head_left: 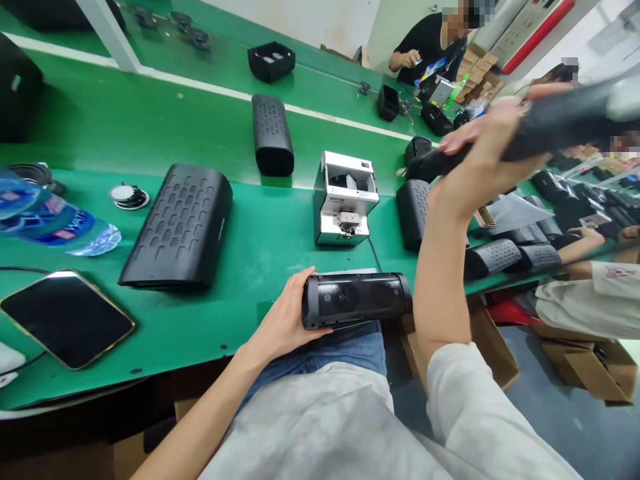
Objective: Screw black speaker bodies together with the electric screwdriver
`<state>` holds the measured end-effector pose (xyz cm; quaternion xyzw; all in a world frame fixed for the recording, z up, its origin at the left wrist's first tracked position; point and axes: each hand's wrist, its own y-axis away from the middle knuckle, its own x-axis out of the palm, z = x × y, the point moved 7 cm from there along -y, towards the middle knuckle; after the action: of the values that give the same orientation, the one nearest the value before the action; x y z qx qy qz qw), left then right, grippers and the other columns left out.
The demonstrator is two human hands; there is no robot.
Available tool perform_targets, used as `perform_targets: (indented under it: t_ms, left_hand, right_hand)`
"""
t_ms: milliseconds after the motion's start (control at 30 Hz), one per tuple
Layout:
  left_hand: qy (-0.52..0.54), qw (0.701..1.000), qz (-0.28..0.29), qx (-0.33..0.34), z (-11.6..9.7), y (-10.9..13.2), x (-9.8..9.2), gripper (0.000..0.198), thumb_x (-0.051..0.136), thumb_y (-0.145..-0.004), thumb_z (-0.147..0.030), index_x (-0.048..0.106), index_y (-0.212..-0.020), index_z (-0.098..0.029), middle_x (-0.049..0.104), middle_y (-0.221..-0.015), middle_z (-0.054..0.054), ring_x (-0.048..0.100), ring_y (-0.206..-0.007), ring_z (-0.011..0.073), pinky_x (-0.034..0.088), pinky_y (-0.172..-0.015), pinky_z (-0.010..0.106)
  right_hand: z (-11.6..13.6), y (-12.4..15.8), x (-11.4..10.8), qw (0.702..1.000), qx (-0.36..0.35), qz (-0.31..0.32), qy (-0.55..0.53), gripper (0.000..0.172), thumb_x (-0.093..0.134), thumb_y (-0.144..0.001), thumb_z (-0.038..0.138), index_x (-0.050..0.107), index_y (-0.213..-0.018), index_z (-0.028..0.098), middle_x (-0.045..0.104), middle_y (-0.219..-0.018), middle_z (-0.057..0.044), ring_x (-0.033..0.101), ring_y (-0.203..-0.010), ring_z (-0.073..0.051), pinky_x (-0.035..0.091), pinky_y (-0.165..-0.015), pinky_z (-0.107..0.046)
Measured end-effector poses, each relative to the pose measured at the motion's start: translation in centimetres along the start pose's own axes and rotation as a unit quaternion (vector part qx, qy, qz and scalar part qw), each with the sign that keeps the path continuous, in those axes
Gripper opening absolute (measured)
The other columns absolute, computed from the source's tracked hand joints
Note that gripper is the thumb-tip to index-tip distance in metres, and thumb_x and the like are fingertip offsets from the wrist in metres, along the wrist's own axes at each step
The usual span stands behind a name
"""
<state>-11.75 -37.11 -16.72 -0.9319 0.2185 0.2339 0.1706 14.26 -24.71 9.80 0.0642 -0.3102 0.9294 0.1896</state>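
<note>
My left hand (287,317) is wrapped round the left end of a black cylindrical speaker (357,299), which lies sideways at the near edge of the green table. Raised at the upper right, my right hand (485,157) is closed round a dark elongated tool (555,120), blurred by motion; its narrow tip points left, above the table. Just beyond the speaker stands a white and black box-shaped device (346,200) with a metal part on its front.
Black speaker housings (177,227) stand at left and farther back (273,133). A phone (69,319) and a water bottle (55,217) lie at far left. More housings (495,257) line the right side, near a co-worker's hand (583,243). Another person (425,43) sits beyond.
</note>
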Motion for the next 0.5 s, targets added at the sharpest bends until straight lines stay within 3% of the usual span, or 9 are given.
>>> perform_targets:
  t_ms: [33, 100, 167, 267, 367, 500]
  left_hand:
    - [0.003, 1.0, -0.003, -0.002, 0.0, 0.0, 0.0, 0.123, 0.099, -0.081, -0.036, 0.019, -0.174, -0.032, 0.049, -0.166, 0.02, 0.056, -0.156, 0.0441, 0.052, -0.127, 0.065]
    - [0.008, 1.0, -0.005, -0.003, 0.0, 0.0, 0.0, 0.122, 0.1, -0.08, -0.036, 0.021, -0.174, -0.032, 0.05, -0.166, 0.02, 0.056, -0.156, 0.0437, 0.053, -0.127, 0.064]
    - [0.009, 1.0, -0.005, 0.005, 0.0, -0.1, 0.0, 0.122, 0.099, -0.081, -0.035, 0.021, -0.174, -0.032, 0.05, -0.167, 0.019, 0.055, -0.157, 0.0435, 0.052, -0.128, 0.064]
    - [0.003, 1.0, -0.004, 0.009, 0.0, -0.1, 0.0, 0.122, 0.099, -0.081, -0.035, 0.019, -0.174, -0.032, 0.048, -0.167, 0.02, 0.054, -0.158, 0.0436, 0.05, -0.129, 0.066]
    - [-0.001, 1.0, 0.003, -0.001, 0.0, -0.1, 0.0, 0.122, 0.099, -0.081, -0.036, 0.018, -0.173, -0.033, 0.047, -0.166, 0.02, 0.055, -0.156, 0.0437, 0.052, -0.128, 0.066]
    - [0.002, 1.0, 0.003, -0.003, -0.2, -0.1, -0.1, 0.12, 0.098, -0.082, -0.035, 0.018, -0.172, -0.034, 0.048, -0.165, 0.02, 0.056, -0.155, 0.0438, 0.053, -0.127, 0.065]
  right_hand:
    - [0.9, 0.2, -0.2, 0.997, -0.079, -0.007, 0.013, 0.026, 0.083, -0.099, 0.027, 0.06, -0.108, 0.034, 0.059, -0.07, 0.009, 0.061, -0.06, -0.015, 0.06, -0.061, -0.03]
    - [3.1, 1.5, -0.6, 0.974, -0.22, -0.052, 0.01, 0.013, 0.07, -0.102, 0.02, 0.063, -0.1, 0.031, 0.057, -0.062, 0.01, 0.057, -0.052, -0.015, 0.054, -0.054, -0.03]
    - [4.7, 3.1, -0.2, 0.956, -0.284, -0.068, -0.013, 0.015, 0.058, -0.101, 0.017, 0.065, -0.094, 0.028, 0.055, -0.059, 0.01, 0.052, -0.047, -0.013, 0.046, -0.049, -0.027]
    - [4.5, 4.3, 1.7, 0.972, -0.229, -0.048, -0.033, 0.015, 0.064, -0.092, 0.015, 0.064, -0.095, 0.03, 0.048, -0.056, 0.012, 0.041, -0.042, -0.012, 0.034, -0.043, -0.028]
    - [1.5, 4.5, 3.6, 0.991, -0.135, -0.005, -0.001, 0.02, 0.079, -0.086, 0.031, 0.062, -0.096, 0.037, 0.044, -0.054, 0.011, 0.032, -0.042, -0.014, 0.031, -0.043, -0.037]
    - [-3.6, 3.4, 4.3, 0.997, -0.073, 0.03, 0.016, 0.044, 0.088, -0.074, 0.068, 0.056, -0.096, 0.047, 0.045, -0.057, 0.008, 0.048, -0.063, -0.024, 0.045, -0.064, -0.05]
